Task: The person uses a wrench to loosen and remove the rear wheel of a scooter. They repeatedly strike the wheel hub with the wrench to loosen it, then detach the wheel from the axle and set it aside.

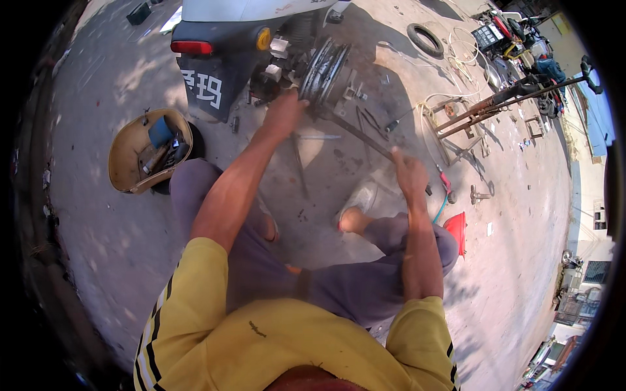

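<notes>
My right hand point(411, 174) is wrapped round the near end of a long dark metal bar point(358, 133). The bar slants up and left to a bare wheel rim point(324, 68) at the rear of a white-and-black vehicle point(251, 29). Close to the bar's far end, my left hand point(285, 116) is closed against the lower left side of the rim. What its fingers hold is hidden and blurred. Pliers point(372, 120) and a screwdriver point(391, 125) with a green handle lie on the ground just right of the bar.
A tan tub point(124, 156) with tools in it stands at my left. Further right are a loose black tyre point(425, 40), a pale hose point(460, 55), a rusty metal stand point(469, 117), a red-and-teal air line point(445, 184) and a red container point(456, 232). Piled parts lie at the far right.
</notes>
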`<move>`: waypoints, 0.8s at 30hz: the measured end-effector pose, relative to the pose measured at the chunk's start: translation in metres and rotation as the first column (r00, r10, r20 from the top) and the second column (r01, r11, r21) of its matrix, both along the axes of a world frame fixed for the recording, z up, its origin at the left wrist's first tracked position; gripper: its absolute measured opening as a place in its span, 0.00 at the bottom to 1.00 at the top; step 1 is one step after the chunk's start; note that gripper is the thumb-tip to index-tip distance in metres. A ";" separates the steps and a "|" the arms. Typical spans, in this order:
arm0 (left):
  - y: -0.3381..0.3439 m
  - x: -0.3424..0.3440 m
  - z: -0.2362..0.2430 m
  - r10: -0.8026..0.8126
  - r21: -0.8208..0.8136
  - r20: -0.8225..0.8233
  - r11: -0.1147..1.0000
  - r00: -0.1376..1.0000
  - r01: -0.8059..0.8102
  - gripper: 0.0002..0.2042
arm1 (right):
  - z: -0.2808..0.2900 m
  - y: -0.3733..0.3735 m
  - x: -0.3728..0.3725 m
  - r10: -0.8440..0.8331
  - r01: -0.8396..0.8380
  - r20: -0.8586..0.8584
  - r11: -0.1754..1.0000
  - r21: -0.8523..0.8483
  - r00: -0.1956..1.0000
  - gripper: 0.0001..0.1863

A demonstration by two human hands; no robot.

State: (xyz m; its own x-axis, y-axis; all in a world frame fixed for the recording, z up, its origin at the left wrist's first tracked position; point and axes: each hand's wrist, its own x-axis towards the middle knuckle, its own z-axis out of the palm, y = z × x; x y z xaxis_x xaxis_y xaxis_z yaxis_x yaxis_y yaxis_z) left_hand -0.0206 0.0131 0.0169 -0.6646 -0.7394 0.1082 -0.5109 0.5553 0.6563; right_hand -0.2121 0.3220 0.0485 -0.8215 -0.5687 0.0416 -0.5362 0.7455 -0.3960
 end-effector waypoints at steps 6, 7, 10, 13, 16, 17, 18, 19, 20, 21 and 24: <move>-0.001 -0.003 -0.010 -0.003 -0.002 -0.024 1.000 1.000 0.003 0.16 | -0.010 0.021 -0.021 -0.065 0.069 -0.058 0.995 0.065 0.996 0.39; -0.002 -0.002 -0.013 -0.008 0.007 -0.004 1.000 1.000 0.009 0.16 | -0.012 0.022 -0.020 -0.077 0.082 -0.061 0.994 0.073 0.995 0.39; -0.006 0.004 -0.026 -0.015 0.000 -0.024 1.000 1.000 0.015 0.16 | -0.012 0.022 -0.018 -0.083 0.083 0.027 0.996 -0.019 0.996 0.39; 0.000 0.010 -0.040 -0.047 0.000 -0.265 0.999 0.963 0.049 0.18 | -0.012 0.024 -0.012 -0.098 0.098 -0.020 0.994 -0.041 0.995 0.39; -0.001 0.009 -0.032 -0.002 0.142 0.130 0.990 0.992 -0.017 0.19 | -0.003 0.028 -0.006 -0.116 0.118 0.047 0.992 -0.037 0.992 0.39; -0.001 0.010 -0.037 -0.013 0.118 0.089 0.993 0.996 0.002 0.20 | -0.004 0.032 -0.005 -0.119 0.121 0.045 0.992 -0.035 0.992 0.39; -0.002 0.015 -0.036 -0.022 0.084 0.052 0.996 0.998 0.018 0.20 | -0.006 0.035 -0.003 -0.120 0.122 0.048 0.992 -0.043 0.992 0.39; -0.002 0.017 -0.034 -0.034 0.049 0.015 0.998 0.999 0.033 0.20 | -0.008 0.036 -0.003 -0.122 0.124 0.050 0.991 -0.051 0.991 0.40; -0.003 0.014 -0.032 0.018 0.045 -0.026 0.999 1.000 -0.017 0.21 | -0.008 0.038 -0.004 -0.118 0.121 0.053 0.991 -0.063 0.992 0.40; 0.003 0.010 -0.012 0.061 0.046 -0.064 0.997 0.996 -0.058 0.22 | -0.006 0.040 -0.002 -0.123 0.127 0.058 0.989 -0.071 0.991 0.40; -0.003 0.004 -0.003 0.105 -0.027 -0.249 0.993 0.963 -0.115 0.18 | -0.004 0.041 0.003 -0.107 0.114 0.067 0.988 -0.107 0.992 0.40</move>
State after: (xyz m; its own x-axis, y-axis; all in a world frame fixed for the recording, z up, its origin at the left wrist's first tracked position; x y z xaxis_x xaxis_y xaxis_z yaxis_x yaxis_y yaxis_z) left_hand -0.0166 0.0102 0.0136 -0.5285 -0.7977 0.2905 -0.3954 0.5341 0.7473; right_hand -0.2087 0.3630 0.0444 -0.8821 -0.4688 0.0466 -0.4250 0.7489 -0.5084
